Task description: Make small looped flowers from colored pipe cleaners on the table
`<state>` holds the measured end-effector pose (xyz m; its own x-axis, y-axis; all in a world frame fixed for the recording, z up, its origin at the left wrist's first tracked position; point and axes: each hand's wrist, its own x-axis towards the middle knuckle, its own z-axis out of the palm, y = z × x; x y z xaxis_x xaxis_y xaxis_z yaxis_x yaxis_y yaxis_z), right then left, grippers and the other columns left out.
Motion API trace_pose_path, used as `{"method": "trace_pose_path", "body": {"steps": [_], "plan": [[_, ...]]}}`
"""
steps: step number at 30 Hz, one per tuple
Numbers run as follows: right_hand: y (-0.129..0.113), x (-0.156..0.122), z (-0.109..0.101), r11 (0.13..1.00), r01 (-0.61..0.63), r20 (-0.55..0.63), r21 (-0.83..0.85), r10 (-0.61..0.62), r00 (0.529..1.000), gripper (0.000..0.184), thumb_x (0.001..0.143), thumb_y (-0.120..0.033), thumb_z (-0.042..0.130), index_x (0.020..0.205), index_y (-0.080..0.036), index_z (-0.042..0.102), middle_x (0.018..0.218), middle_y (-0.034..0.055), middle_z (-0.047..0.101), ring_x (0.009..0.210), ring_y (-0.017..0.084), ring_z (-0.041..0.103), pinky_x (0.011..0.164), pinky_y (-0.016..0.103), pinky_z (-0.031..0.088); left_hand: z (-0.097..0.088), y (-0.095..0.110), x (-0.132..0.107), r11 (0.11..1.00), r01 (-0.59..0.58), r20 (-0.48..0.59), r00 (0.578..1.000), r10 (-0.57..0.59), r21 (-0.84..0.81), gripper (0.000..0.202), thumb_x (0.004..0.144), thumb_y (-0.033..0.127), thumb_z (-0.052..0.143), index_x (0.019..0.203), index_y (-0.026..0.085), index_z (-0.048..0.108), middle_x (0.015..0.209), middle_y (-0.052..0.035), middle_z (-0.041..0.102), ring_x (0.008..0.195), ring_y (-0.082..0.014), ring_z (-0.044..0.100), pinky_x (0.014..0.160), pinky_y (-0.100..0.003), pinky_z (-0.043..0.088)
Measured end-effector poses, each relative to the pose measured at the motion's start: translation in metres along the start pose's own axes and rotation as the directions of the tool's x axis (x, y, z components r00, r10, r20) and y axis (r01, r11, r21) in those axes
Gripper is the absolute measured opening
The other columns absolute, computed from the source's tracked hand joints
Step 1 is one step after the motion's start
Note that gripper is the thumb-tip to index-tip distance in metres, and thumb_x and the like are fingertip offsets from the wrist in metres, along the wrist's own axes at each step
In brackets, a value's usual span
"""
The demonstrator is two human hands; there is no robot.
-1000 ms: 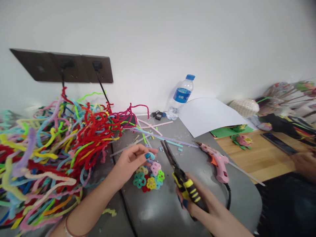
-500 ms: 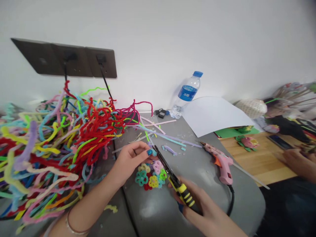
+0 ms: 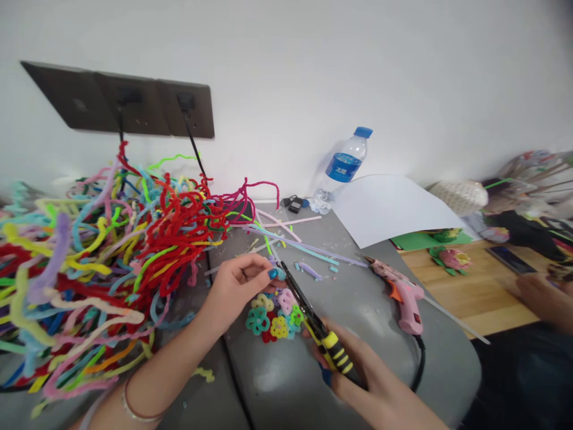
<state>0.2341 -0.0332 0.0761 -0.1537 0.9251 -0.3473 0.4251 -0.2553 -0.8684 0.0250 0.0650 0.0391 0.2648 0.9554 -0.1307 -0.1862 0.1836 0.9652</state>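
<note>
My left hand (image 3: 242, 283) pinches a small light-blue piece of pipe cleaner (image 3: 280, 274) between thumb and fingertips. In my right hand (image 3: 358, 370) are scissors with black blades and black-and-yellow handles (image 3: 333, 349). Their blade tips reach right up to the light-blue piece, and the blades look nearly closed. Below the left fingers lies a cluster of small looped pipe-cleaner flowers (image 3: 279, 327) in teal, yellow, red, pink and green. The fingers partly hide its far side.
A big heap of pipe cleaners (image 3: 102, 263) covers the left. Cut strips (image 3: 308, 248) lie behind my hands. A pink glue gun (image 3: 407, 304), white paper (image 3: 389, 206) and a water bottle (image 3: 344, 167) are to the right. Another person's hand (image 3: 544, 298) is near a phone (image 3: 510, 260).
The view has shifted slightly. Both hands keep almost the same pose, the scissors still at the light-blue piece. A tiny pinkish bit now shows on the table right of the purple scraps.
</note>
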Motion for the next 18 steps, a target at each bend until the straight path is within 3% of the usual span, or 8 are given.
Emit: {"method": "trace_pose_path", "body": {"steps": [3,10,15,18], "plan": [[0.000,0.000,0.000,1.000,0.021,-0.005,-0.005,-0.021,1.000,0.051,0.074,-0.023,0.059,0.124,-0.019,0.068,0.124,0.0068,0.072,0.110,0.028,0.067,0.096,0.035,0.053,-0.001,-0.001,0.000,1.000,-0.016,0.001,1.000,0.016,0.011,0.032,0.072,0.045,0.081,0.079,0.016,0.068,0.073,-0.0053,0.076,0.070,-0.0205,0.074,0.061,-0.025,0.056],[0.011,0.002,0.001,0.993,0.053,-0.019,-0.102,-0.055,0.998,0.048,0.075,-0.023,0.053,0.120,-0.019,0.069,0.098,0.0047,0.074,0.088,0.024,0.068,0.079,0.030,0.056,-0.002,-0.002,0.000,0.999,-0.032,-0.002,0.999,0.032,0.032,0.030,0.073,0.042,0.081,0.078,0.016,0.068,0.068,-0.0037,0.074,0.068,-0.0187,0.073,0.061,-0.023,0.055],[0.017,0.002,0.004,0.994,0.042,-0.049,-0.103,-0.048,0.998,0.043,0.077,-0.025,0.056,0.117,-0.019,0.071,0.099,0.0055,0.075,0.087,0.024,0.068,0.076,0.030,0.057,0.000,0.000,0.000,0.999,-0.032,0.000,0.999,0.032,0.023,0.031,0.073,0.044,0.081,0.078,0.016,0.068,0.071,-0.0046,0.075,0.069,-0.0191,0.074,0.063,-0.024,0.056],[0.020,0.001,0.004,0.997,0.034,-0.075,-0.067,-0.039,0.996,0.045,0.079,-0.031,0.058,0.121,-0.020,0.069,0.109,0.0071,0.075,0.097,0.026,0.069,0.084,0.033,0.057,0.000,0.001,-0.001,1.000,-0.022,0.012,1.000,0.022,0.001,0.033,0.073,0.046,0.081,0.078,0.017,0.068,0.073,-0.0054,0.077,0.071,-0.0208,0.075,0.065,-0.026,0.059]]}}
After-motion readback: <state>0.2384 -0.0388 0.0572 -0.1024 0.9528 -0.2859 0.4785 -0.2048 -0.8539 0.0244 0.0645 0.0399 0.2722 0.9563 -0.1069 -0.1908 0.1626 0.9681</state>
